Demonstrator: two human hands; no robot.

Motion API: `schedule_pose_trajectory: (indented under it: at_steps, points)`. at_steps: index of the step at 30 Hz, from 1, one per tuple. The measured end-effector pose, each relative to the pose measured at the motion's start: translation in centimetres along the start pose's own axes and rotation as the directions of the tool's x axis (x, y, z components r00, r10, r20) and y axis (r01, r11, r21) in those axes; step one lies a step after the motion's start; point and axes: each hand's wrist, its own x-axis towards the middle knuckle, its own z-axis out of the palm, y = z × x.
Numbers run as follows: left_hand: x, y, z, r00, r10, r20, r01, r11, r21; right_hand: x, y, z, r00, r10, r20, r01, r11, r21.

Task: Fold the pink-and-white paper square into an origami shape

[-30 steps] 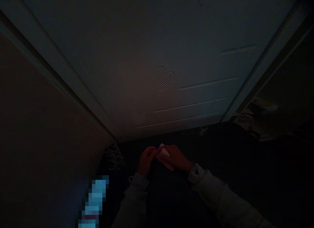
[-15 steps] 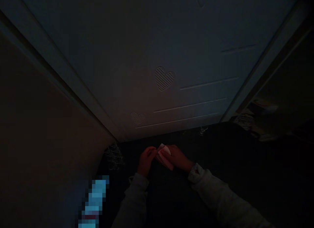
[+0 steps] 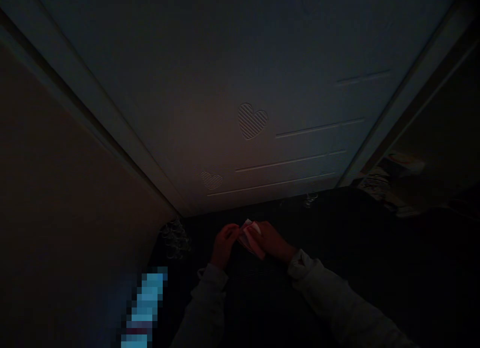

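In dim light, a small folded pinkish-white piece, paper-like or cloth-like (image 3: pixel 255 244), is held above a dark surface. My right hand (image 3: pixel 273 240) is closed around its right side, with the thumb lying across the front. At its left edge, the fingertips of my left hand (image 3: pixel 225 242) come together in a pinch. The darkness hides exactly what those fingertips grip. Both wrists come out of pale long sleeves.
Clear ring-shaped pieces (image 3: pixel 175 239) lie in a heap at the dark surface's (image 3: pixel 258 298) left corner. A smaller cluster (image 3: pixel 310 200) sits near a pale panel (image 3: pixel 180 113) with embossed hearts. A bright pixelated screen (image 3: pixel 144 308) is lower left; clutter (image 3: pixel 397 175) stands at right.
Both hands stay almost in place around the pinkish piece. My right thumb looks slightly shifted over it, and the view has moved a little.
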Motion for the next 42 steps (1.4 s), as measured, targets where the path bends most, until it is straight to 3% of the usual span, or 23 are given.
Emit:
schedule_pose_trajectory:
  at_steps: [13, 25, 34, 42]
  points:
    - [0.02, 0.07, 0.12, 0.999, -0.001, -0.035, 0.002, 1.0, 0.02, -0.07, -0.26, -0.03, 1.0, -0.01, 0.003, 0.01, 0.999, -0.053]
    - [0.07, 0.04, -0.01, 1.0, -0.007, -0.001, 0.007, 0.999, 0.035, -0.18, -0.82, -0.24, 0.999, -0.035, 0.023, 0.037, 0.995, -0.093]
    - [-0.21, 0.08, 0.1, 0.998, 0.044, 0.034, -0.048, 0.994, 0.099, -0.12, -0.45, -0.08, 1.0, -0.008, -0.012, 0.008, 0.999, -0.032]
    - [-0.01, 0.47, -0.03, 0.982, 0.188, -0.003, -0.181, 0.95, 0.255, -0.21, -0.57, -0.13, 0.999, -0.041, 0.005, 0.041, 0.996, -0.083]
